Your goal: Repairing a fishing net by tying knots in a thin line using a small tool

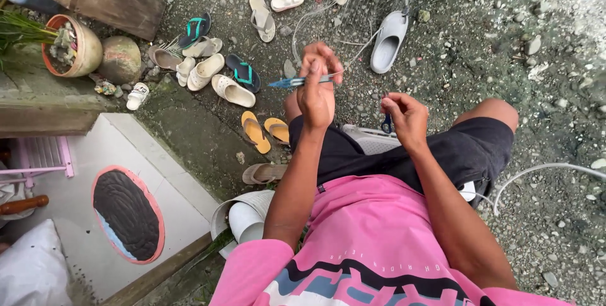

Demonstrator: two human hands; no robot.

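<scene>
My left hand [317, 85] is raised in front of me, fingers closed on a slim blue netting needle [285, 82] that points left. A fine translucent fishing net [353, 9] hangs from above toward my hands, with thin line running to them. My right hand [404, 116] sits lower and to the right, above my lap, pinching the line; a small blue object [386, 124], possibly scissors, shows beside its fingers. I am seated in black shorts and a pink shirt, knees apart over gravel.
Several sandals and slippers lie on the gravel ahead, among them a grey clog [388, 41] and a yellow pair [265, 130]. A clay pot [85, 47] and round stone stand at left. A tiled step with an oval mat [126, 214] lies lower left. White buckets [243, 217] sit by my hip.
</scene>
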